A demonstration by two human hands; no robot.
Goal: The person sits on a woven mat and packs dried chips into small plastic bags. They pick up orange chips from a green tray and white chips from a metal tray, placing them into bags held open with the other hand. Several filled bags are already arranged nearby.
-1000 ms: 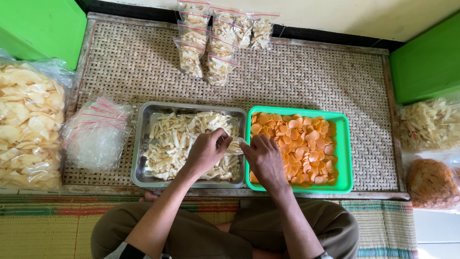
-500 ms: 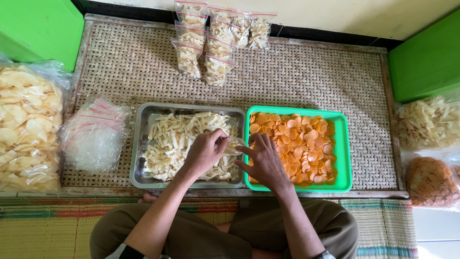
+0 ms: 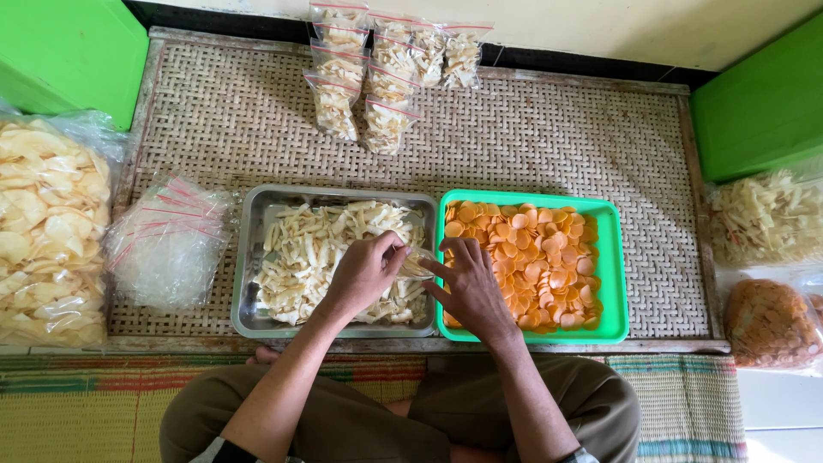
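Note:
A metal tray holds pale stick-shaped crackers. Beside it on the right, a green tray holds round orange crackers. My left hand is over the metal tray, fingers pinched on the mouth of a small clear plastic bag with pale crackers in it. My right hand grips the same bag from the other side, at the border between the two trays. The bag is mostly hidden by my fingers.
Several filled small bags lie at the far edge of the woven mat. A stack of empty clear bags sits left of the metal tray. Big sacks of crackers lie at far left and right. Green boxes stand in both corners.
Both hands stay at the seam between the trays, shifting only slightly around the small bag. The view has tilted a little.

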